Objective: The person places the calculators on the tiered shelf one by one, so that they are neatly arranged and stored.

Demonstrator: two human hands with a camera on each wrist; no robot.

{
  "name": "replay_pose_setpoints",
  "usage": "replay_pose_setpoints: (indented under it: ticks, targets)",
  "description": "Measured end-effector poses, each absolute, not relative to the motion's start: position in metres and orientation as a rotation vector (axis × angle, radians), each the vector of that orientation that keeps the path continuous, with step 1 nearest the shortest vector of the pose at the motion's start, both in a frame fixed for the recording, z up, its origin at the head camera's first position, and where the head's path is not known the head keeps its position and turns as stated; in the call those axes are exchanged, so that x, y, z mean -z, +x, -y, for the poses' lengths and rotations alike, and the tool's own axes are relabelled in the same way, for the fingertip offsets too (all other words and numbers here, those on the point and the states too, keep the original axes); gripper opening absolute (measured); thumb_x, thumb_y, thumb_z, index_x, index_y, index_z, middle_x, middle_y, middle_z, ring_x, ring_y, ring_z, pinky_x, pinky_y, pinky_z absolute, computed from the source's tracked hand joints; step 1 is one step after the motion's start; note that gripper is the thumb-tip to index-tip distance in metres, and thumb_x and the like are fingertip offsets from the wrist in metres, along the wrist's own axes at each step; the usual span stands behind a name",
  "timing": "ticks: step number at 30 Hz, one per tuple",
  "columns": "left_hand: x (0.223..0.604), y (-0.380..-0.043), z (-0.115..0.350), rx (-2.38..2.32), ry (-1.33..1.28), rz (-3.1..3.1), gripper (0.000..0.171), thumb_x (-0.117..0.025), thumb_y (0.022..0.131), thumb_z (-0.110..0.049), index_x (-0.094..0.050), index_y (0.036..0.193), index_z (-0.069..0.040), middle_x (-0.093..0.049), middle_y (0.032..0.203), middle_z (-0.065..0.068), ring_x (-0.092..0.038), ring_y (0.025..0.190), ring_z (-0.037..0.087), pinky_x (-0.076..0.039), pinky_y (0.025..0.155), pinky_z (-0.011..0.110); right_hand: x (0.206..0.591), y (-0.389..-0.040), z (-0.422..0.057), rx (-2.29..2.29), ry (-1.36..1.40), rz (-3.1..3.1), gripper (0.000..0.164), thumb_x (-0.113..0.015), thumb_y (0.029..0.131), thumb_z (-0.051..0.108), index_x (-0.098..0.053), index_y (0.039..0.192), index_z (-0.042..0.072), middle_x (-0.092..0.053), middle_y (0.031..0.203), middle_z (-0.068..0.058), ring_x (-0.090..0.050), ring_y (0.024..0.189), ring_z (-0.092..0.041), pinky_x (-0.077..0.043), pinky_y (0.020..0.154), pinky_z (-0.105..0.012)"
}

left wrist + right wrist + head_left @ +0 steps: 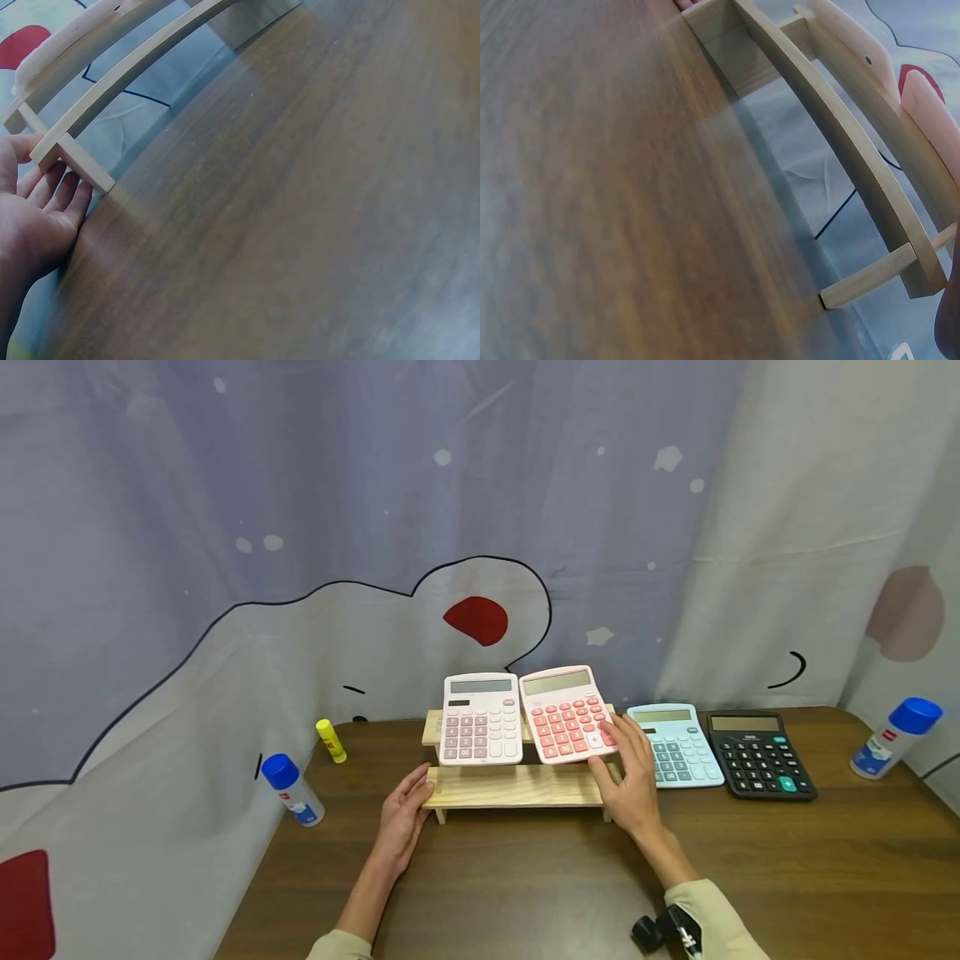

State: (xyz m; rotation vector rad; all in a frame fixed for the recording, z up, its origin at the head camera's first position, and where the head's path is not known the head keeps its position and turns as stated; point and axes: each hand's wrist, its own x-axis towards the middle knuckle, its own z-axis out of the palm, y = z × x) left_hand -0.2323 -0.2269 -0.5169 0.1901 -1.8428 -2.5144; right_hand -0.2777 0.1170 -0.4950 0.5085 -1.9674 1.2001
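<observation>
A two-step wooden stand (517, 787) is on the table. My left hand (405, 818) grips the left end of its lower step, thumb above and fingers curled underneath in the left wrist view. A white calculator (482, 718) leans upright on the upper step at the left. Beside it, a pink calculator (567, 714) sits tilted, its upper left corner close to the white one. My right hand (632, 777) holds the pink calculator by its lower right corner, fingers over the front keys and thumb at the bottom edge. Only a sliver of that hand shows in the right wrist view.
Right of the stand are a light blue calculator (675, 747) and a black calculator (759, 756). White bottles with blue caps stand at the left (294, 791) and far right (896, 739). A yellow glue stick (331, 741) is at the back left, before a printed curtain (360, 485).
</observation>
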Motion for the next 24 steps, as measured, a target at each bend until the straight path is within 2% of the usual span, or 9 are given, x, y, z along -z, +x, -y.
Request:
replay_pose_setpoints:
  ticks: [4,24]
  targets:
    - [0.5171,-0.2320,0.2270,2.516,0.195,1.839,0.053,-0.058,0.101,-0.013,-0.041,0.150,-0.005,-0.040,0.155,0.016,-0.060,0.114,0.003,-0.053,0.091,0.018,0.4952,-0.2777,-0.1160,-1.193,0.497,1.961,0.049,-0.070,0.081,0.008,-0.064,0.129,0.002,-0.055,0.140,-0.020,-0.040,0.137,-0.038,-0.023,0.117,-0.049]
    - [0.5161,-0.2321,0.2263,2.524,0.198,1.833,0.054,-0.059,0.100,-0.014,-0.040,0.151,-0.005,-0.039,0.155,0.015,-0.059,0.114,0.003,-0.052,0.091,0.018,0.4925,-0.2763,-0.1147,-1.129,0.500,1.990,0.052,-0.077,0.078,0.018,-0.064,0.125,0.001,-0.056,0.136,-0.020,-0.043,0.131,-0.039,-0.025,0.114,-0.038]
